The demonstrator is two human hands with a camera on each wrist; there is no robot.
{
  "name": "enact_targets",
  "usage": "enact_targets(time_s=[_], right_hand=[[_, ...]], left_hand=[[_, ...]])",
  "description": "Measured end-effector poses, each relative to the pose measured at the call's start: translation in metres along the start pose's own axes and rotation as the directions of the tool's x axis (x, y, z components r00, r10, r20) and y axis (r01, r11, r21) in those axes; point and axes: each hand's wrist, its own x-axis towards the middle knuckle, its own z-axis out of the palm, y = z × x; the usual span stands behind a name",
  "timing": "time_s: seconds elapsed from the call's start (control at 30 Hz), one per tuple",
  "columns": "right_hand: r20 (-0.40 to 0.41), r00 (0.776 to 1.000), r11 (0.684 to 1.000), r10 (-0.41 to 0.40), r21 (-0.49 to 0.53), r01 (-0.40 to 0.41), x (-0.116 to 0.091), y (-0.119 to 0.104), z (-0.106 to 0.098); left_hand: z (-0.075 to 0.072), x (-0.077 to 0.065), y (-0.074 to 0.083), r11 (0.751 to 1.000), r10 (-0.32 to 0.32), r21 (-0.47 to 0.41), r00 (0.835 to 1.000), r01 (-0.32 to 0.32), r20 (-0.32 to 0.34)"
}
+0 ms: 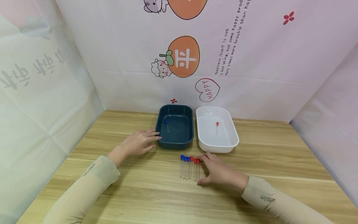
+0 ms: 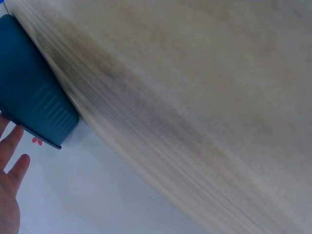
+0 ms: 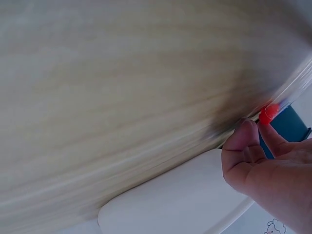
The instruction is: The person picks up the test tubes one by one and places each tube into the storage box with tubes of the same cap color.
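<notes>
My left hand (image 1: 139, 142), fingers loosely extended, rests its fingertips on the left rim of the dark teal bin (image 1: 174, 145); the left wrist view shows those fingertips (image 2: 17, 131) at the rim too. In front of the bins lies a row of clear test tubes, three with blue caps (image 1: 185, 159) and three with red caps. My right hand (image 1: 216, 169) spans the rightmost red-capped test tube (image 1: 199, 171), a finger at the cap and the thumb at its bottom end. In the right wrist view curled fingers meet that red cap (image 3: 268, 113).
Beside the teal bin stands a white bin (image 1: 218, 149). One blue-capped tube (image 1: 167, 126) lies in the teal bin and one red-capped tube (image 1: 217, 128) in the white bin. A printed cloth backdrop (image 1: 126, 90) rises behind the wooden table (image 1: 145, 202).
</notes>
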Motion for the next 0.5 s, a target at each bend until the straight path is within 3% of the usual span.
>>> enact_targets(time_s=[0.5], right_hand=[[0.0, 1.0, 1.0, 0.008, 0.022, -0.008, -0.002, -0.0043, -0.008]], left_hand=[[-0.0003, -0.0001, -0.0007, 1.0, -0.015, 0.003, 1.0, 0.015, 0.02]])
